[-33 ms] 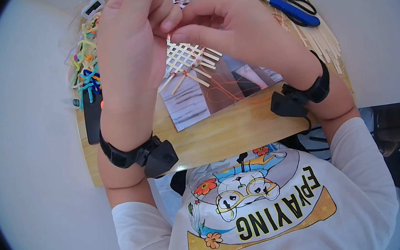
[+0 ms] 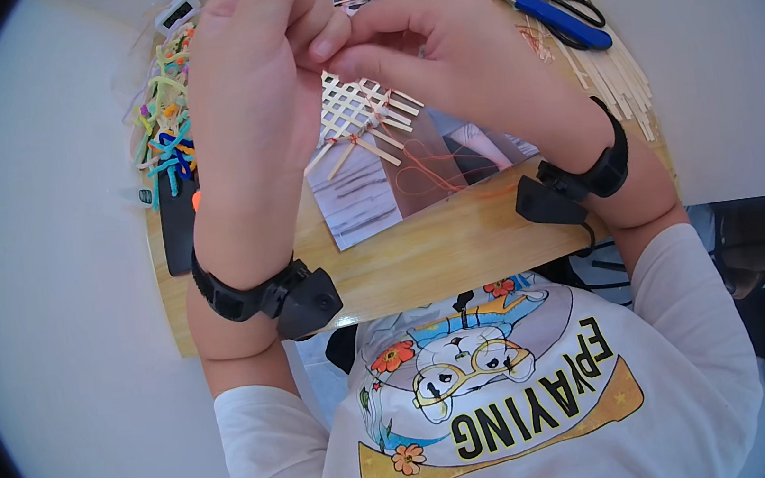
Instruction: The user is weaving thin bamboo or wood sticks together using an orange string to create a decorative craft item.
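Note:
A small lattice woven from pale bamboo strips hangs below my fingers, its loose strip ends bound with orange thread in places. My left hand is closed at the lattice's upper corner, the fingers curled inward. Thumb and index finger of my right hand pinch together right beside the left fingertips. What lies between these right fingertips is hidden. Loops of orange thread trail over a printed magazine page under the lattice.
Blue-handled pliers and black-handled scissors lie on a bundle of bamboo strips at the right. Colourful pipe cleaners, a black flat object and a small white digital display are at the left of the wooden table.
My hands and the lattice have shifted only very slightly; the grasp looks the same.

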### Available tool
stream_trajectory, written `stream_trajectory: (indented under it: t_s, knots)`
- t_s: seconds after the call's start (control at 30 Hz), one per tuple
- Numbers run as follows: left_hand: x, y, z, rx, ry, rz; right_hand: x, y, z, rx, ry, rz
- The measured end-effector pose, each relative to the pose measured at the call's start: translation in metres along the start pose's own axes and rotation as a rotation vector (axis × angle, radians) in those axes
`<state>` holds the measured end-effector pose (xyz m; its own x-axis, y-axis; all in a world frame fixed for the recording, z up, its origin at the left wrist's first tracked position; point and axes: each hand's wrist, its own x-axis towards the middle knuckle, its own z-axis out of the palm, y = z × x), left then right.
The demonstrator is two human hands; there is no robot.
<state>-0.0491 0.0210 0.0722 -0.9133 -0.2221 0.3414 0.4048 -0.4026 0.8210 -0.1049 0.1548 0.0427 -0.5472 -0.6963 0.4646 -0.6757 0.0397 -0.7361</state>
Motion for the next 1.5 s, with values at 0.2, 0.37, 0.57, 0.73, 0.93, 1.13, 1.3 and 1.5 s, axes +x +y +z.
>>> stream_trajectory:
  t_s: [0.2,0.37,0.57,0.73,0.93,1.13,1.3,1.5]
  knots:
    - [0.006,0.018,-0.013,-0.117,-0.056,0.016,0.002,-0.015,-0.024,0.187,-0.041,0.088]
    - [0.0,0.044,-0.032,-0.147,-0.153,0.037,0.0,-0.038,-0.048,0.506,-0.144,0.25]
    - [-0.019,0.058,-0.053,0.103,0.065,0.074,-0.011,-0.028,-0.07,0.583,-0.16,0.221]
    - [-0.054,0.085,-0.101,-0.156,0.097,0.1,-0.008,-0.027,-0.074,0.632,-0.113,0.06]
    - [-0.09,0.093,-0.112,1.28,0.637,0.103,-0.01,-0.042,-0.084,0.458,-0.028,0.146]
    - [-0.085,0.102,-0.063,1.66,0.637,0.173,-0.008,-0.055,-0.078,0.492,-0.096,0.157]
    - [-0.067,0.08,0.007,1.102,0.05,0.06,0.0,-0.052,-0.054,0.452,-0.055,0.106]
    - [-0.026,0.04,0.044,0.735,-0.285,-0.037,-0.004,-0.054,-0.073,0.091,-0.061,-0.123]
